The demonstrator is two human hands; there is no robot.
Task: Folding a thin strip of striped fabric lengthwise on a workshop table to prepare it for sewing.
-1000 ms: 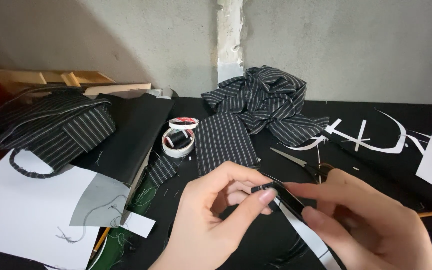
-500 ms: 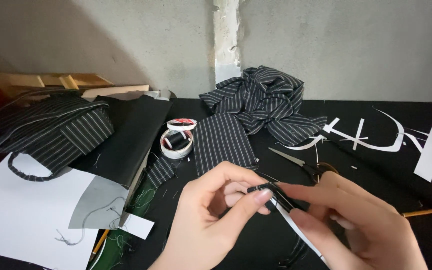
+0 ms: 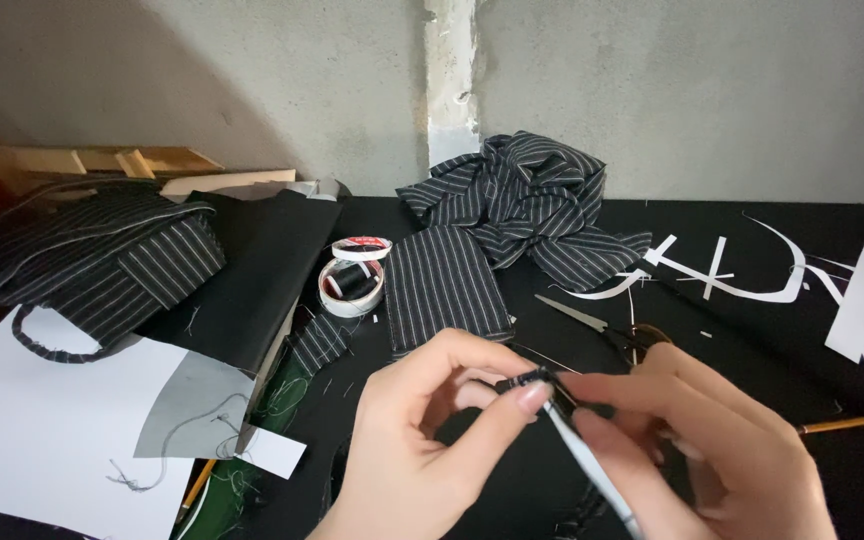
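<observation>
My left hand (image 3: 432, 440) pinches a small dark fabric piece (image 3: 527, 380) between thumb and forefinger at the bottom centre. My right hand (image 3: 712, 450) meets it from the right, its fingers closed on the same piece, with a thin pale strip (image 3: 592, 465) running down beneath the fingers. Just behind the hands lies a flat striped fabric panel (image 3: 447, 290). A pair of scissors (image 3: 602, 328) rests on the black table (image 3: 752, 330) right behind my right hand.
A roll of white tape holding black thread (image 3: 352, 285) sits left of the panel. A crumpled striped cloth (image 3: 527, 205) lies at the back, a striped bag (image 3: 97, 265) at left on white paper (image 3: 42, 440). White paper scraps (image 3: 862, 300) lie at right.
The hands have stayed together on the small dark piece, shifting only slightly; the view has barely moved.
</observation>
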